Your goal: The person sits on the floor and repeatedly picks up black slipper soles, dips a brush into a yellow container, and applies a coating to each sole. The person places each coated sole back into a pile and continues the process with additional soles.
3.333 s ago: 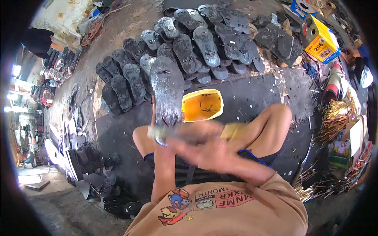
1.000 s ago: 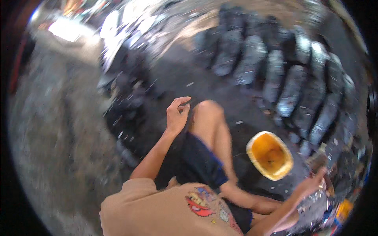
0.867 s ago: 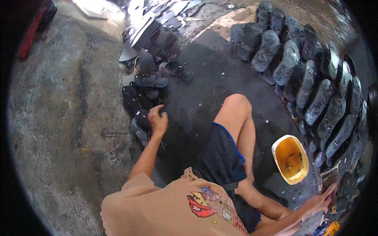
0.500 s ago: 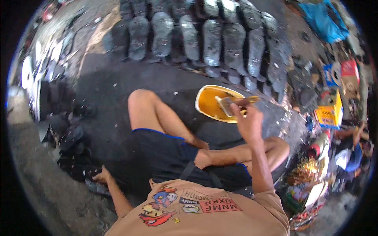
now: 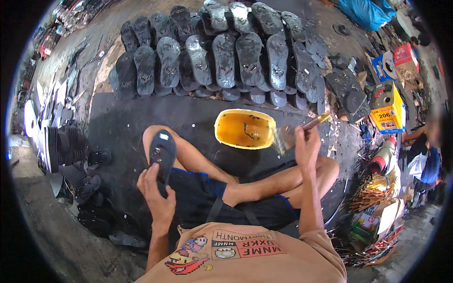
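Observation:
My left hand (image 5: 157,192) grips the heel end of a dark sandal sole (image 5: 163,153), which lies over my raised left leg with a small white mark near its toe. In my right hand (image 5: 307,150) is a paintbrush (image 5: 316,121), its wooden handle pointing up to the right. Its pale bristles hang just right of an oblong tub (image 5: 217,128) of amber, glue-like liquid. The tub stands on the dark mat in front of my legs, and a dark strand shows in the liquid.
Rows of dark sandal soles (image 5: 224,59) lie beyond the tub. More black soles (image 5: 94,214) are piled at my left. On the right are a yellow box (image 5: 389,111), a bundle of thin brownish sticks (image 5: 375,191) and, farther off, another person (image 5: 427,153). A blue bag (image 5: 368,14) lies far right.
My left hand has come from the pile at the left with a sole, now over my leg. The brush has moved from inside the tub to its right side.

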Available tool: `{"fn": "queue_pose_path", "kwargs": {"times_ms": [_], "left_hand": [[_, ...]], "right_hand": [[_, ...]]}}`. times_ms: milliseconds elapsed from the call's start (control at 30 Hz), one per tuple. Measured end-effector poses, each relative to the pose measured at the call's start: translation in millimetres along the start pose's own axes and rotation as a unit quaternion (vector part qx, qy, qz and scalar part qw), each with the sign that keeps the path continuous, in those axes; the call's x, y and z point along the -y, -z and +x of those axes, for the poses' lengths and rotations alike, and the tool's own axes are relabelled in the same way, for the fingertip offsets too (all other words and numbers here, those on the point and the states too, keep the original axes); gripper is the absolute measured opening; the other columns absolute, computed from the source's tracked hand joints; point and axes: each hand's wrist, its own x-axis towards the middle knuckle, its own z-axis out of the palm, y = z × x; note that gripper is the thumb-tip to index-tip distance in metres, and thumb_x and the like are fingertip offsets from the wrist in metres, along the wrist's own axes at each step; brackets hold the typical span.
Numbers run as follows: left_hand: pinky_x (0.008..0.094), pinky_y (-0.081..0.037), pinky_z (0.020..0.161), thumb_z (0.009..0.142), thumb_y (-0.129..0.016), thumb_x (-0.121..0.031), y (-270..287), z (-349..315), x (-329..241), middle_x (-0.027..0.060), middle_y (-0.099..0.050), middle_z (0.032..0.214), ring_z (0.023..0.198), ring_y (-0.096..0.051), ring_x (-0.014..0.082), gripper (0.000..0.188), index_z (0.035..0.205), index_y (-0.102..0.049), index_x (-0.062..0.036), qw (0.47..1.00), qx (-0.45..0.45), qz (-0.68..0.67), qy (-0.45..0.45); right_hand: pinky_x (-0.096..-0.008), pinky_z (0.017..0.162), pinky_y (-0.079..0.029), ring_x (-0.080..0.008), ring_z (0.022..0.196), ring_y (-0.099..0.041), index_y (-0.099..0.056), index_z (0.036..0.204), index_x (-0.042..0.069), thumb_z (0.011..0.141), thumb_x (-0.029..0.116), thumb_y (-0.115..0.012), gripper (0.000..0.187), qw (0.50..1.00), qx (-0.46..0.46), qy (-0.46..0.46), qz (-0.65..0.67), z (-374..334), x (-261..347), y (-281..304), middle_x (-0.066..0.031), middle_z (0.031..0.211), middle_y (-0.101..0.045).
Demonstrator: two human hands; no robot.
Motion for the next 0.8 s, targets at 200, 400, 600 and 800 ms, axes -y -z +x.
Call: {"fn": "queue_pose_path", "kwargs": {"times_ms": [200, 400, 600, 800], "left_hand": [[0.0441, -0.044, 0.115, 0.086, -0.068, -0.001, -18.3, 11.7, 7.6, 0.0153, -0.063, 0.148, 0.134, -0.057, 0.0349, 0.052, 0.138, -0.069, -0.0006, 0.998, 0.016, -0.049, -0.036], [0.0367, -0.059, 0.086, 0.101, -0.061, -0.035, -17.5, 46.2, -66.1, 0.0184, -0.072, 0.123, 0.098, -0.071, 0.0258, 0.045, 0.130, -0.064, -0.0002, 0.507, 0.121, -0.803, 0.290], [0.0403, -0.062, 0.088, 0.103, -0.053, -0.049, -55.6, 43.1, -85.8, 0.0211, -0.073, 0.119, 0.097, -0.073, 0.0308, 0.060, 0.133, -0.065, 0.0011, 0.529, 0.181, -0.789, 0.253], [0.0370, -0.065, 0.077, 0.104, -0.049, -0.047, -51.5, 58.9, -79.8, 0.0185, -0.075, 0.110, 0.090, -0.074, 0.0266, 0.056, 0.125, -0.068, 0.0014, 0.454, 0.203, -0.848, 0.184]], "right_hand": [[-0.0351, 0.079, -0.054, -0.0160, 0.089, -0.068, -0.074, 0.103, -0.004, 0.100, 0.019, -0.073, 0.023, 0.984, 0.118, -0.099, 0.090, -54.2, 10.4, 7.0, -0.0030, 0.086, -0.073], [-0.0315, 0.084, -0.058, -0.0158, 0.095, -0.071, -0.065, 0.125, 0.000, 0.094, 0.016, -0.080, 0.038, 0.948, -0.028, -0.044, 0.314, 2.5, 78.7, 1.8, -0.0088, 0.109, -0.074], [-0.0336, 0.078, -0.057, -0.0174, 0.084, -0.074, -0.082, 0.099, 0.006, 0.082, 0.014, -0.093, 0.022, 0.891, 0.097, 0.434, 0.094, -48.7, 130.7, -74.4, -0.0066, 0.097, -0.079], [-0.0353, 0.071, -0.057, -0.0269, 0.075, -0.072, -0.082, 0.095, 0.010, 0.076, 0.013, -0.096, 0.024, 0.924, 0.060, 0.359, 0.118, -69.6, 115.4, -67.5, -0.0091, 0.086, -0.077]]}}
